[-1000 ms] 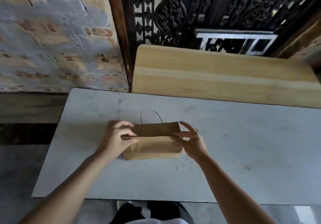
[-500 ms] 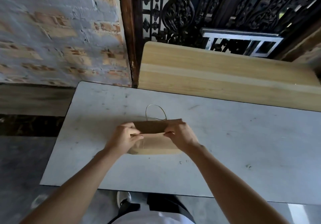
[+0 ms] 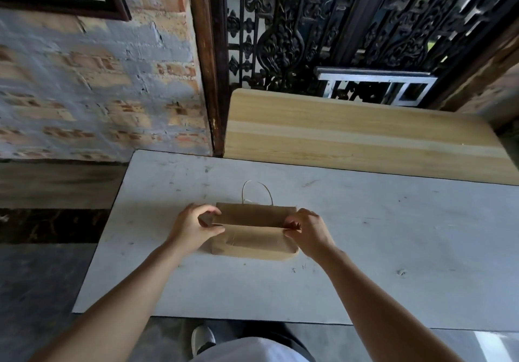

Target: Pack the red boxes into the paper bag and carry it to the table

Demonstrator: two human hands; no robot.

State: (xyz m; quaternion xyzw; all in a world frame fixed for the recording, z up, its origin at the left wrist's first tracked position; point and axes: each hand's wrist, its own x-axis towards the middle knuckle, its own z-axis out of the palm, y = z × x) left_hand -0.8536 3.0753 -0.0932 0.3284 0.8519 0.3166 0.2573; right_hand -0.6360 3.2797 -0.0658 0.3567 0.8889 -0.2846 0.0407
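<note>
I see the bag (image 3: 254, 232) sitting on the grey table (image 3: 393, 249), near the middle, right in front of me. My left hand (image 3: 193, 228) pinches the bag's left end at the top, and my right hand (image 3: 309, 231) pinches its right end, so my 2 hands are apart with the bag between them. A thin string handle (image 3: 257, 191) sticks up from the far side. A wood board (image 3: 351, 134) lies behind the table, below a dark iron gate (image 3: 337, 30).
</note>
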